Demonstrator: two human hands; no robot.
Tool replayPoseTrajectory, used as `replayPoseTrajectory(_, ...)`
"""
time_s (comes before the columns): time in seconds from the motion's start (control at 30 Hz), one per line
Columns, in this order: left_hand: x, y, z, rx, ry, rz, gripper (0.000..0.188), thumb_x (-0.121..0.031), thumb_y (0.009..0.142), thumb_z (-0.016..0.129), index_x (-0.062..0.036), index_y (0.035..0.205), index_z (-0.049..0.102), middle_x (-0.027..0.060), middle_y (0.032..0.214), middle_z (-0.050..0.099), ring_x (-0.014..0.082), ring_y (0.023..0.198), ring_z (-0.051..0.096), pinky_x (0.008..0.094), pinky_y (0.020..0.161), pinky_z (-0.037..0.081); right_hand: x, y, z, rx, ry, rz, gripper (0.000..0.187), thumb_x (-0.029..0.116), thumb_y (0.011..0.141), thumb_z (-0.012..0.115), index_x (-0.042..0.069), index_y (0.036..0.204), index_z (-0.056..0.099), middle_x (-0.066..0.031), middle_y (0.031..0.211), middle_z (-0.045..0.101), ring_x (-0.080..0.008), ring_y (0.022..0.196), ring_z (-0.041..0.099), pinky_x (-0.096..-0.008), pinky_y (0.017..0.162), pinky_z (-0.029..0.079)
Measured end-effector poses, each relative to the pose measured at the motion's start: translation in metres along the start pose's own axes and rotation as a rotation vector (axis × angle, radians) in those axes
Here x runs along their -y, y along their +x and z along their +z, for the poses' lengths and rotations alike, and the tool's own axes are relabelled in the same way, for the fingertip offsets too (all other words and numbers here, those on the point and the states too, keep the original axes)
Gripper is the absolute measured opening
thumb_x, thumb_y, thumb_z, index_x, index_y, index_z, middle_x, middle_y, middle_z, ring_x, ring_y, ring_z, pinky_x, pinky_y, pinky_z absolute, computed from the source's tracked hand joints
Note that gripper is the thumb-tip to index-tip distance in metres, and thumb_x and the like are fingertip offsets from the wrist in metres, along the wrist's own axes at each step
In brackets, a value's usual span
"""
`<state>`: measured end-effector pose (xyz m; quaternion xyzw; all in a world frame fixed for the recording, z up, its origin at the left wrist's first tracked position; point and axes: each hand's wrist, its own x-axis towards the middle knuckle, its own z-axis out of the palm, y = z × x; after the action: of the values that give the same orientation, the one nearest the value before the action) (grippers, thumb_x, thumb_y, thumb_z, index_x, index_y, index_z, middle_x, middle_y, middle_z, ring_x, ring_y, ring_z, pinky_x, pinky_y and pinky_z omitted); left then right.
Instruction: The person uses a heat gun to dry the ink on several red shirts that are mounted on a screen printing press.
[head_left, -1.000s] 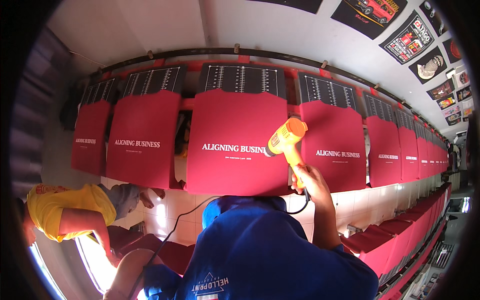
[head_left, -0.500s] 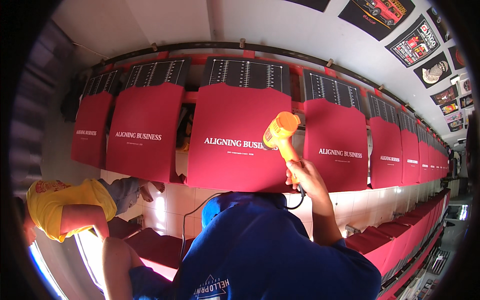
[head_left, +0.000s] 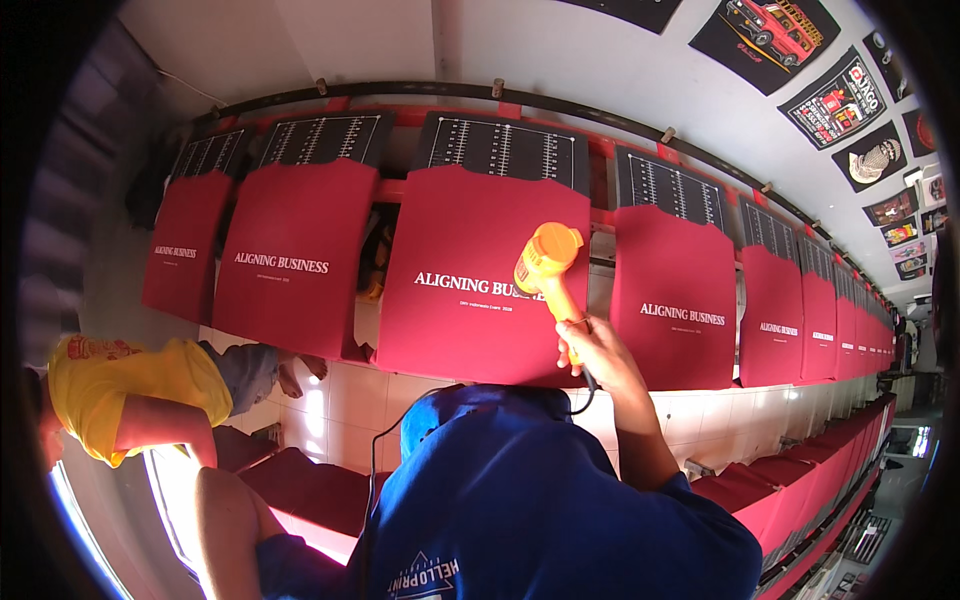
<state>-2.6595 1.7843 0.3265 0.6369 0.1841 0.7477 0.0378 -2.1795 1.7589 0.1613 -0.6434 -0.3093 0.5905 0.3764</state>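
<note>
My right hand [head_left: 605, 355] is closed round the handle of an orange heat gun [head_left: 548, 265]. The heat gun hovers over the right part of the white print on a dark red T-shirt [head_left: 470, 340], covering some of its letters. This shirt is stretched over a black printing board [head_left: 500, 148] with white ruler marks. A dark cord [head_left: 590, 392] runs from the handle, and a stretch of cord shows left of my blue shirt. My left arm [head_left: 228, 520] is bent at the lower left; its hand is out of view.
Similar printed red shirts on boards line up left [head_left: 290, 265] and right [head_left: 672, 295]. A second row of red shirts [head_left: 800, 480] stands behind me. A person in a yellow shirt [head_left: 140, 395] bends at the left. A dark rail [head_left: 560, 103] runs along the far side.
My right hand and the heat gun have shifted slightly left over the shirt. The view has moved a little. At the left, the person in yellow has shifted slightly.
</note>
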Motion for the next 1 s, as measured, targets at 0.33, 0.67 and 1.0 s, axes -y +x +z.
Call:
replayPoseTrajectory(0.33,0.000,-0.003,-0.006,0.003,-0.026,0.004,0.074,-0.064,0.096,0.031,0.0022,0.115,0.058,0.0122,0.067,0.053,0.0202,0.060,0.045,0.0367,0.061,0.035,0.010,0.005,0.010,0.060,0.042,0.008,0.029,0.030,0.096,0.059,0.002,0.102,0.056,-0.0031,0.076,0.060,-0.0104,0.064,0.062,-0.0229,0.047,0.046)
replayPoseTrajectory(0.67,-0.003,-0.001,-0.016,0.000,-0.032,0.004,0.075,-0.066,0.095,0.033,0.0017,0.115,0.059,0.0104,0.065,0.051,0.0185,0.058,0.042,0.0355,0.059,0.032,0.016,0.013,0.025,0.051,0.074,0.019,0.029,0.032,0.095,0.061,0.004,0.097,0.055,-0.0013,0.075,0.058,-0.0107,0.063,0.061,-0.0235,0.050,0.047)
replayPoseTrajectory(1.0,-0.021,0.003,-0.026,0.003,-0.006,0.017,0.076,-0.068,0.094,0.035,0.0012,0.114,0.060,0.0085,0.062,0.049,0.0168,0.056,0.039,0.0344,0.058,0.029,0.016,0.027,0.047,0.112,-0.033,-0.018,0.028,0.031,0.095,0.061,0.003,0.095,0.057,-0.0019,0.076,0.060,-0.0104,0.063,0.062,-0.0233,0.049,0.047)
